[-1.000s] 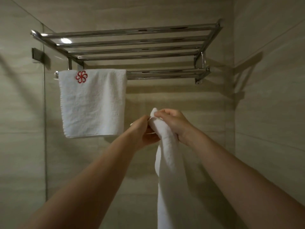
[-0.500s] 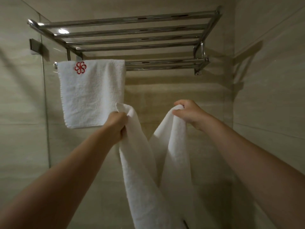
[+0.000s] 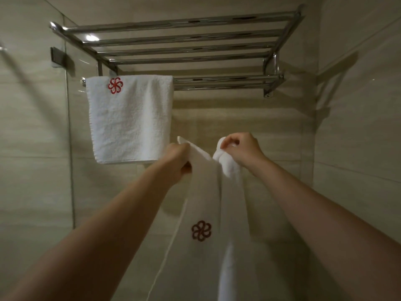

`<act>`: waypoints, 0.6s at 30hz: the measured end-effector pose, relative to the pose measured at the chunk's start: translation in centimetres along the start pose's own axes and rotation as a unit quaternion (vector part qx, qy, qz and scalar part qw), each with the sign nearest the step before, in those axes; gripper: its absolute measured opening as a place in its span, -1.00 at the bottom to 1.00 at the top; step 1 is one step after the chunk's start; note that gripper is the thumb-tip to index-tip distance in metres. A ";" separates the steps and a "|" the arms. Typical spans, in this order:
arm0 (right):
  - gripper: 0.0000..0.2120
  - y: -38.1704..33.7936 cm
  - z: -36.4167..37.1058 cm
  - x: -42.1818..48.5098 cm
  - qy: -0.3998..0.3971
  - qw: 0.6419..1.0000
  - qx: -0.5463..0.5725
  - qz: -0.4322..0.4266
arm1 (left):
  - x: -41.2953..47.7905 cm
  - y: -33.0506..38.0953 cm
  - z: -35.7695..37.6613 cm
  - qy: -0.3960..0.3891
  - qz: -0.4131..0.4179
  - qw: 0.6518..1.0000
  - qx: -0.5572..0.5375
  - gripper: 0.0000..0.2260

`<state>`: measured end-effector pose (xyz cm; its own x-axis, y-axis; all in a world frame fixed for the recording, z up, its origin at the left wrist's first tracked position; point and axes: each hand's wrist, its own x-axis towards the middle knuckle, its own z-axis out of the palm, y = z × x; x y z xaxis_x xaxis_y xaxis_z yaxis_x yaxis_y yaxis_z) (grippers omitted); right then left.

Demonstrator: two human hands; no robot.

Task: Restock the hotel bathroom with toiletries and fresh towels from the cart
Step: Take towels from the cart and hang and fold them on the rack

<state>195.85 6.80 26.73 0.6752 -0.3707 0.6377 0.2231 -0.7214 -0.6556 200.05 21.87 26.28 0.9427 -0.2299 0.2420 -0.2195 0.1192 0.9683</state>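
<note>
A white towel (image 3: 204, 205) with a dark red flower emblem hangs down from both my hands, below the rack. My left hand (image 3: 178, 158) grips its upper left corner, and my right hand (image 3: 240, 148) holds a bunched part of the top edge. The two hands are close together. A second white towel (image 3: 130, 120) with a red flower emblem hangs folded over the left end of the lower bar of the chrome towel rack (image 3: 217, 83). The right part of that bar is bare.
The rack's upper shelf (image 3: 184, 38) of several chrome bars holds nothing. A glass panel edge (image 3: 69, 131) runs down the left, with a dark bracket (image 3: 58, 55) near its top. Beige tiled walls meet in a corner on the right.
My hands spread the towel apart, then came close together again. The towel now shows its flower emblem, hanging flatter. The view tilted slightly down.
</note>
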 end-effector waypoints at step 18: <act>-0.75 0.1 0.9 -2.4 -0.096 0.993 0.055 -0.035 | -3.6 -5.1 1.1 -0.268 0.178 0.930 0.178 -0.36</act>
<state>194.89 8.15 24.80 0.7746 -0.1968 0.6010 0.3423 -0.6686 -0.6601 197.55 21.04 20.51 0.5545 -0.6972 0.4543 -0.6529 -0.0260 0.7570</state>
